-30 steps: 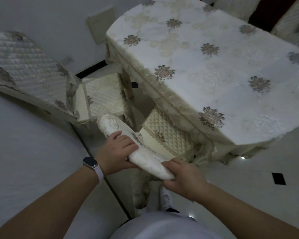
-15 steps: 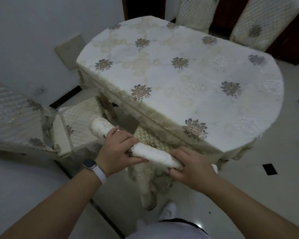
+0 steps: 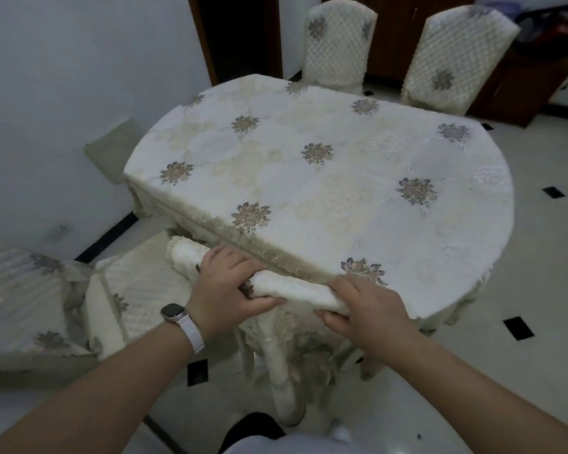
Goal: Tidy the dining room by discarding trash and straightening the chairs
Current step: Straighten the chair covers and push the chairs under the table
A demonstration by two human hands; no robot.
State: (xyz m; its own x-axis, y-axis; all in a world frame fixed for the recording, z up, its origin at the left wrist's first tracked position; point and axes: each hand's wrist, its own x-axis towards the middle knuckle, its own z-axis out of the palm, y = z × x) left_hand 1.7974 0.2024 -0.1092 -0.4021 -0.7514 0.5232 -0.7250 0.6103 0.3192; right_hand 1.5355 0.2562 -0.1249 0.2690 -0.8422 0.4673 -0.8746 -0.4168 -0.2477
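cream chair back clasped by curled fingers of left hand and right hand.

A cream floral tablecloth covers the rounded table, which stands on white floor tiles

L hand, R hand round chair top.

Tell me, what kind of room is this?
Probably a home dining room: a cloth-covered table, two far chairs in quilted covers behind it, a near chair close to its edge, and a tiled floor.
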